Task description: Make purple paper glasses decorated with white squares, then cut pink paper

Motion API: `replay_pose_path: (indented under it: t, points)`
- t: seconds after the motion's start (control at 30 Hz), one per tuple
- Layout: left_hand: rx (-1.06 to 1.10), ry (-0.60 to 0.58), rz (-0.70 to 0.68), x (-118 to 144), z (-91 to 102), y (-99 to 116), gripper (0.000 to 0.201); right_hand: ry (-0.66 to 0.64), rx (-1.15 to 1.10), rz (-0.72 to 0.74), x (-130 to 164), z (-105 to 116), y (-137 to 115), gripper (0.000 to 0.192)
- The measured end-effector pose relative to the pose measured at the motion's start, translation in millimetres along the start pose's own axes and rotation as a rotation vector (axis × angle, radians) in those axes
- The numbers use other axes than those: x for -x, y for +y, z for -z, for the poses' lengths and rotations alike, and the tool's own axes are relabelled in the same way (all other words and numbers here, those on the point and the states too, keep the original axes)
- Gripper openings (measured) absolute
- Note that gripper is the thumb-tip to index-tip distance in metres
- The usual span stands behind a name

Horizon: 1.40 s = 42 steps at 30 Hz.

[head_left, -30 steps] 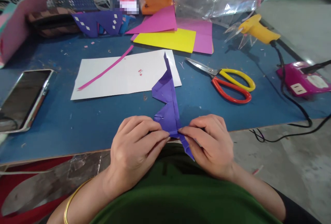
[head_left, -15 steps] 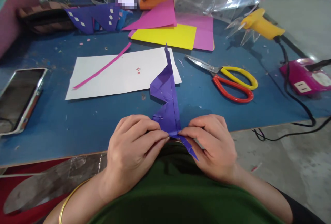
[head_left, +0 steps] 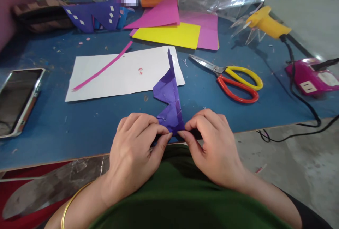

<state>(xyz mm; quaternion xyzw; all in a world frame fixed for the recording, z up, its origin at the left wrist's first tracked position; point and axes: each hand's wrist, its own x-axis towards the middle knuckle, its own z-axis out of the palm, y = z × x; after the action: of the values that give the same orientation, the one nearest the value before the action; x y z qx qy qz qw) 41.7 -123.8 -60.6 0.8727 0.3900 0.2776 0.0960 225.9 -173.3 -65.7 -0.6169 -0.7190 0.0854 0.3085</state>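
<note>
A piece of purple paper (head_left: pixel 167 91) with a zigzag left edge and a folded strip along its right side lies over the table's front edge. Its far pointed end rests over a white sheet (head_left: pixel 106 70). My left hand (head_left: pixel 140 144) pinches the near left part between thumb and fingers. Opposite it, my right hand (head_left: pixel 209 144) presses the near right corner between thumb and forefinger. Both hands are closed on the same paper, and the fingertips hide parts of its near edge.
Scissors (head_left: pixel 225 75) with red and yellow handles lie to the right, near a yellow glue gun (head_left: pixel 268 22) and a magenta power socket (head_left: pixel 312 77). A phone (head_left: pixel 19 98) is at left. A pink strip (head_left: pixel 103 66) crosses the white sheet; yellow paper (head_left: pixel 169 35) lies behind.
The purple tail that hung down by my right hand is now folded up over the near end. My right thumb has moved up and left onto the paper.
</note>
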Motion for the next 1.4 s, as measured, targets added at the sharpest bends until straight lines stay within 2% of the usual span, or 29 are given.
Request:
replay_pose_path:
  t: [0.23, 0.43, 0.57, 0.73, 1.03, 1.4]
  points:
    - [0.029, -0.008, 0.026, -2, 0.2, 3, 0.008, -0.005, -0.062, -0.029, -2, 1, 0, 0.016]
    - [0.021, -0.02, 0.015, -2, -0.5, 1, 0.008, 0.115, -0.12, -0.067, 3, -2, 0, 0.012]
    - [0.008, -0.03, 0.018, -1, 0.3, 1, 0.009, 0.032, -0.101, -0.043, 3, 3, -1, 0.012]
    - [-0.003, -0.038, 0.005, -1, 1.9, 2, 0.01, -0.068, 0.037, -0.021, -1, 9, -4, 0.012]
    - [0.013, -0.031, 0.016, -3, 0.6, 1, 0.01, -0.216, 0.08, -0.072, -12, 13, -4, 0.019]
    - [0.023, -0.048, 0.048, -3, 2.1, 4, 0.011, -0.21, 0.094, -0.085, -17, 15, 2, 0.021]
